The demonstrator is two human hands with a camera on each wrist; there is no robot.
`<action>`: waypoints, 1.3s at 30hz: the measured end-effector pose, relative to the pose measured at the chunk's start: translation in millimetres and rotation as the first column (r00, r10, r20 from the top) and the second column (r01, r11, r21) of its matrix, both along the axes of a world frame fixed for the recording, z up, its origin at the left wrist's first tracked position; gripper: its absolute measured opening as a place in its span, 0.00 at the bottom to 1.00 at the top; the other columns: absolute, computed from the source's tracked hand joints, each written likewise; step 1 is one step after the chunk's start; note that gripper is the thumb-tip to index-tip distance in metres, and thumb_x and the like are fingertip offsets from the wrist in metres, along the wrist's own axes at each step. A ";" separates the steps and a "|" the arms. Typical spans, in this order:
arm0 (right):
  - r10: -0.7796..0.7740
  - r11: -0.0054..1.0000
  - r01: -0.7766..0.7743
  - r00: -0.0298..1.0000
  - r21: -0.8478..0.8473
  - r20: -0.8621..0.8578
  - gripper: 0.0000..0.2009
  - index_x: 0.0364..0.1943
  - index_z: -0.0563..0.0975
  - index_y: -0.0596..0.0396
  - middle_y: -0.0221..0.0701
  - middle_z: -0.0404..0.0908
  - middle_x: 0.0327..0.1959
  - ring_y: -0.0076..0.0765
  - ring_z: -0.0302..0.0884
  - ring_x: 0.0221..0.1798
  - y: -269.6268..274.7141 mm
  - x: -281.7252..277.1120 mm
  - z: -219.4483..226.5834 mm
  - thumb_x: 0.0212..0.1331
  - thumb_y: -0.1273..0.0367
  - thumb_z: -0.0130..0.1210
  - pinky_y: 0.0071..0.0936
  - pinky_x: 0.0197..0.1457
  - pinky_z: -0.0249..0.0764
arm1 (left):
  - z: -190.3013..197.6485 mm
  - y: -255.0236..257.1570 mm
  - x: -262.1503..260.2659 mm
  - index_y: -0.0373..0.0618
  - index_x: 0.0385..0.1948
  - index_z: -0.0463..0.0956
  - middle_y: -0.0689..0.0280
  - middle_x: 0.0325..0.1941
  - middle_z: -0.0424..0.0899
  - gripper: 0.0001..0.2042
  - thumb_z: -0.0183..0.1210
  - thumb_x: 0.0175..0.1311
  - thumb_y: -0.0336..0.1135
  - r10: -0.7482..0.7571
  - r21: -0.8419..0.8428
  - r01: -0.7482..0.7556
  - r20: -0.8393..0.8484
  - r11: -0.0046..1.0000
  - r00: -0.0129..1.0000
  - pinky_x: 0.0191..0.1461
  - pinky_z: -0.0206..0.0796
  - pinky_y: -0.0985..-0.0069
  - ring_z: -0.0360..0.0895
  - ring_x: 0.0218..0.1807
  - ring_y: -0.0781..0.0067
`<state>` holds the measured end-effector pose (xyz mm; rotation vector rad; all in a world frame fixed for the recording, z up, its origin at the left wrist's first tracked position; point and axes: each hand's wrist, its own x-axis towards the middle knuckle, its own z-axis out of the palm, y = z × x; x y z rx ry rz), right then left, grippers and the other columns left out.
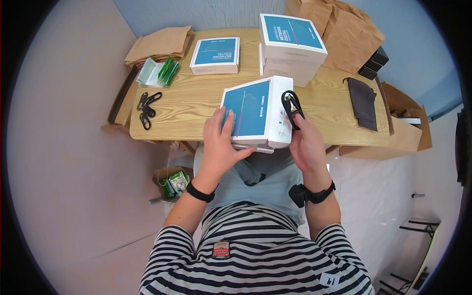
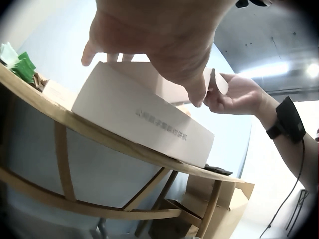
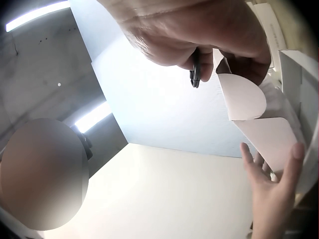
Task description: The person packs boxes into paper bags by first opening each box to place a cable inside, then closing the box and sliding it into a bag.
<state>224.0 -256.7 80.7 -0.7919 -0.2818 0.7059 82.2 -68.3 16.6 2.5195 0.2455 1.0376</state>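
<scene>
The box (image 2: 144, 117) is at the near edge of the bench (image 1: 179, 105), between both hands. Its lid (image 1: 246, 118) seems to stand a little open, with a white flap (image 3: 242, 97) showing on the right end. The left grip (image 1: 221, 140) is not closed: its fingers spread over the lid, and the thumb lies along the near edge. The right grip (image 1: 308, 142) is closed on the black cable (image 1: 290, 109), close against the flap.

I judge the step in hand is to manage the lid and the cable together. For doing it well, the left fingers should steady the lid with light pressure, and the cable should remain in one compact coil – away from the fold, or the card may crease on it.

The flap end of the box points to the person's right. The lid appears longer from near to far, though its tilt makes this uncertain. The coil's long axis also runs away from the person – slightly slanted.
</scene>
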 end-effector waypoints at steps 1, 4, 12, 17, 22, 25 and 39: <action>0.010 0.999 -0.009 1.000 -0.032 0.022 0.13 0.57 0.74 0.60 0.31 0.79 0.54 0.28 0.75 0.58 2.1 -1.6 3.3 0.79 0.67 0.45 0.31 0.67 0.68 | -2.3 -4.6 1.0 0.45 0.72 0.62 0.43 0.74 0.64 0.54 0.80 0.39 0.54 0.000 0.002 0.000 -0.004 1.000 1.000 0.75 0.56 0.44 0.60 0.75 0.36; 0.040 0.998 -0.036 0.997 -0.054 0.068 0.14 0.58 0.74 0.60 0.31 0.80 0.54 0.28 0.75 0.58 8.9 -3.0 6.0 0.79 0.67 0.44 0.31 0.66 0.69 | -8.5 -13.3 7.0 0.43 0.73 0.61 0.46 0.73 0.66 0.53 0.80 0.40 0.47 0.049 0.140 -0.062 0.092 0.988 0.995 0.70 0.64 0.51 0.67 0.72 0.39; 0.064 0.998 -0.062 0.995 -0.030 0.081 0.19 0.64 0.71 0.57 0.42 0.80 0.64 0.37 0.78 0.58 8.6 10.1 -4.4 0.80 0.61 0.40 0.32 0.54 0.72 | -6.2 -3.4 10.7 0.38 0.64 0.70 0.46 0.68 0.74 0.39 0.73 0.44 0.35 0.056 -0.270 -0.021 0.119 0.963 0.991 0.69 0.68 0.56 0.73 0.67 0.40; 0.010 0.997 -0.001 0.991 -0.072 0.134 0.19 0.64 0.72 0.59 0.40 0.80 0.63 0.35 0.78 0.59 15.5 -0.9 -9.9 0.80 0.62 0.42 0.32 0.58 0.72 | -3.1 -1.1 6.4 0.37 0.64 0.69 0.47 0.69 0.74 0.39 0.73 0.44 0.33 0.016 -0.331 0.020 0.105 0.943 0.994 0.70 0.67 0.57 0.73 0.68 0.42; -0.045 0.996 0.058 0.977 -0.060 0.207 0.18 0.63 0.74 0.58 0.34 0.82 0.59 0.28 0.76 0.59 19.5 -2.3 -23.3 0.80 0.62 0.44 0.30 0.60 0.70 | 0.3 3.5 5.2 0.37 0.66 0.67 0.46 0.70 0.72 0.39 0.71 0.45 0.31 -0.022 -0.298 0.042 0.069 0.954 0.997 0.72 0.65 0.58 0.71 0.70 0.43; -0.029 0.972 0.105 0.943 -0.212 0.333 0.18 0.61 0.76 0.57 0.30 0.82 0.56 0.23 0.73 0.58 17.7 -3.1 -24.5 0.80 0.61 0.45 0.29 0.61 0.69 | -5.2 8.5 4.0 0.37 0.67 0.65 0.46 0.71 0.70 0.40 0.70 0.46 0.30 -0.059 -0.376 0.080 0.066 0.923 0.996 0.74 0.62 0.59 0.70 0.71 0.44; -0.046 0.922 0.223 0.874 -0.315 0.484 0.16 0.57 0.76 0.62 0.27 0.80 0.49 0.21 0.70 0.52 11.3 -16.3 -40.1 0.80 0.64 0.46 0.21 0.60 0.66 | 3.0 18.0 0.8 0.37 0.69 0.64 0.48 0.70 0.69 0.41 0.71 0.48 0.29 -0.125 -0.494 0.141 0.066 0.858 0.990 0.75 0.60 0.61 0.69 0.71 0.49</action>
